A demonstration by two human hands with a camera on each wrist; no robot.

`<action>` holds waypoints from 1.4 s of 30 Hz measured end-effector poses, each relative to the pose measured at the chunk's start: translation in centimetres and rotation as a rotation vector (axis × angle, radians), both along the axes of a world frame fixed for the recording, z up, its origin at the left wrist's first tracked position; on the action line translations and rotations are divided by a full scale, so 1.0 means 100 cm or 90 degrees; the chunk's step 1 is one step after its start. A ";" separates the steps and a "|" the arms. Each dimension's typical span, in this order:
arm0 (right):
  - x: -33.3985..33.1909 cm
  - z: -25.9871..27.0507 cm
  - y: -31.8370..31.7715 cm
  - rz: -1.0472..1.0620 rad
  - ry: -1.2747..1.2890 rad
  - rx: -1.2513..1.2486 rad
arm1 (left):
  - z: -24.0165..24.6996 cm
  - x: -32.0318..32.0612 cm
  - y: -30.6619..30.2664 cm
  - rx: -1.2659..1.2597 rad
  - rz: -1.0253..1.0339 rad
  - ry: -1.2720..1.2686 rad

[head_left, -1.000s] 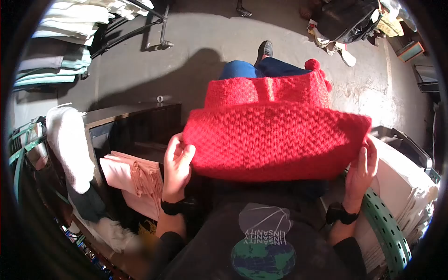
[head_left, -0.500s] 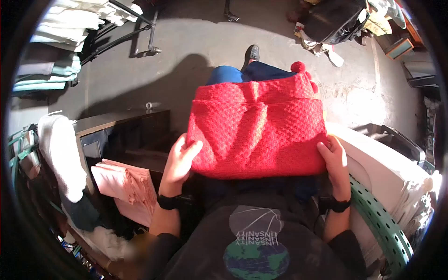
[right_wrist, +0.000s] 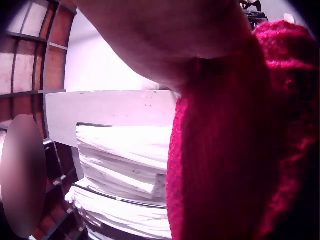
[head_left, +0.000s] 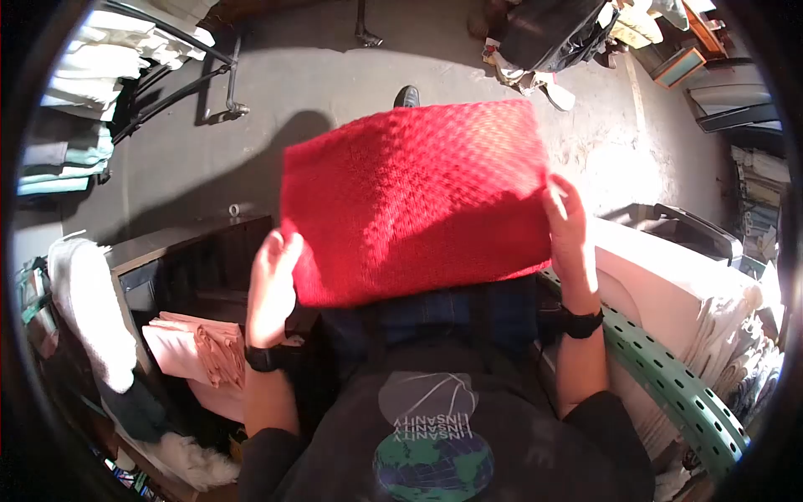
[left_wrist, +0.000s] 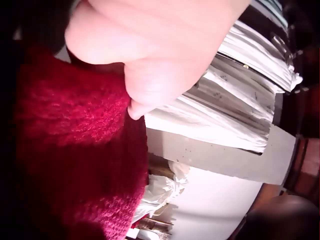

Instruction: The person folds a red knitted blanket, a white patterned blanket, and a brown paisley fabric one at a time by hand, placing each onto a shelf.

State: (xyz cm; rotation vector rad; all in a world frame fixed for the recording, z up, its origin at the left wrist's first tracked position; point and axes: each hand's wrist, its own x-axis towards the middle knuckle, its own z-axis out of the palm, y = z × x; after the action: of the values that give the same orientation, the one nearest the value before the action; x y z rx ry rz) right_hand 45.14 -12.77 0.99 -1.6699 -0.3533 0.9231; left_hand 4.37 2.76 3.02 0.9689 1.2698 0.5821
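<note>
A red knitted piece of fabric point(head_left: 410, 201) with a textured stitch is held up, spread wide in front of the lap. My left hand point(head_left: 272, 289) pinches its lower left edge, thumb on the near face. On the opposite side my right hand point(head_left: 570, 243) grips the right edge. In the left wrist view the left hand point(left_wrist: 155, 50) closes over the edge of the red knit point(left_wrist: 75, 125). Shadow covers much of the knit point(right_wrist: 225, 140) in the right wrist view, where the right hand point(right_wrist: 170, 35) is at its top; those fingertips are hidden.
Folded pink cloths point(head_left: 196, 347) lie at my left, near a dark wooden cabinet point(head_left: 192, 243) and a fluffy white roll point(head_left: 92, 309). At my right are a green perforated metal bar point(head_left: 669, 376) and stacked white cloth point(head_left: 719, 335). A rack of folded fabrics point(head_left: 67, 159) stands far left.
The red knit, earlier folded over itself with pompoms showing at its far corner, is now lifted and spread as a flatter panel hiding them. Both hands moved left in the view, still holding its sides.
</note>
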 end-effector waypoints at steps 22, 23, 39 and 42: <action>-0.020 0.015 -0.095 0.020 0.046 -0.161 | -0.016 -0.035 -0.042 -0.137 -0.058 -0.048; -0.021 0.014 -0.096 0.035 0.038 -0.172 | -0.015 -0.033 -0.044 -0.126 -0.048 -0.043; -0.018 0.067 -0.069 0.022 -0.198 -0.218 | 0.038 -0.016 -0.040 -0.081 -0.019 0.039; -0.015 0.077 -0.103 0.133 -0.125 -0.281 | 0.047 -0.046 -0.050 -0.124 -0.094 0.073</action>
State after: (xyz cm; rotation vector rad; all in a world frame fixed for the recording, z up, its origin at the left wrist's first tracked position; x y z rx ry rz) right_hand 43.64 -23.11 8.71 -2.1690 -0.4886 1.0461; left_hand -0.25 -2.24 7.67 0.9333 1.3181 0.2858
